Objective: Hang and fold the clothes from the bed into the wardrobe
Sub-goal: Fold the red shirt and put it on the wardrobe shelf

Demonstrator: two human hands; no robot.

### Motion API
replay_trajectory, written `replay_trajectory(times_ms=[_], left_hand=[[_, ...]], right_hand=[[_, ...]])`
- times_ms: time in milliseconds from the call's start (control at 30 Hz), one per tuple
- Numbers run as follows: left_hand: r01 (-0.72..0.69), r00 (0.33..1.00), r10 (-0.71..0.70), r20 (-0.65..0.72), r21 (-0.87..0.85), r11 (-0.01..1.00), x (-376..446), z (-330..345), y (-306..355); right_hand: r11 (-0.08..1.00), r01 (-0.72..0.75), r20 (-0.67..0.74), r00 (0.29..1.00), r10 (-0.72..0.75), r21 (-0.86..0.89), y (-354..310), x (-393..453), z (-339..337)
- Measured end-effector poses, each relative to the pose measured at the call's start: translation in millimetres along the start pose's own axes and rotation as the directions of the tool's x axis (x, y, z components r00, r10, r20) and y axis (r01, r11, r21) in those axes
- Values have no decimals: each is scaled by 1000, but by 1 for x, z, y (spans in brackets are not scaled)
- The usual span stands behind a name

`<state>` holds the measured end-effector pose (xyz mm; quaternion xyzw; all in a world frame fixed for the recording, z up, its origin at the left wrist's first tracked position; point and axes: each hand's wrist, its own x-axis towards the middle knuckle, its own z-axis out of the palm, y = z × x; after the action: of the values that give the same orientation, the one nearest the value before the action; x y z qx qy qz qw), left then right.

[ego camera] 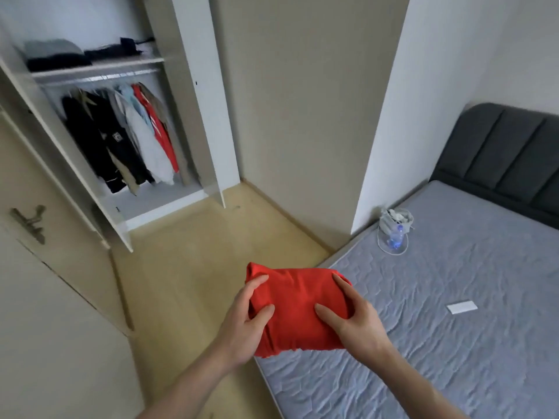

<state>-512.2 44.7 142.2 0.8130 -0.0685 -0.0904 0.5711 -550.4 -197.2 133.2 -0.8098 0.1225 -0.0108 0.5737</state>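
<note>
A folded red garment (295,303) is held up over the bed's near-left corner. My left hand (245,325) grips its left edge, thumb on top and fingers underneath. My right hand (352,319) holds its right side, thumb and forefinger spread across the cloth. The grey mattress (453,297) fills the right side. The open white wardrobe (121,122) stands at the upper left, with several garments (127,137) hanging on its rail and folded dark clothes (57,55) on the shelf above.
A wardrobe door (39,225) with a metal handle swings out at the left. A small bag with a bottle and white cable (394,229) sits on the mattress's far-left corner, and a white card (462,307) lies further right. A dark headboard (508,152) backs the bed. Beige floor (193,261) lies between bed and wardrobe.
</note>
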Motion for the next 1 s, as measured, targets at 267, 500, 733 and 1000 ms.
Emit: replay_trajectory(times_ms=[267, 500, 733, 1000], left_hand=[[-57, 995, 54, -80, -39, 998, 68, -128, 11], [-85, 988, 75, -137, -71, 994, 124, -200, 20], [-103, 964, 93, -248, -28, 994, 216, -268, 44], [-142, 924, 147, -353, 40, 989, 331, -342, 79]], right_hand=[[987, 158, 11, 987, -159, 34, -92, 78, 93], [974, 223, 80, 971, -226, 47, -153, 150, 139], [952, 290, 153, 941, -302, 94, -217, 264, 185], [914, 348, 217, 895, -390, 211, -295, 409, 227]])
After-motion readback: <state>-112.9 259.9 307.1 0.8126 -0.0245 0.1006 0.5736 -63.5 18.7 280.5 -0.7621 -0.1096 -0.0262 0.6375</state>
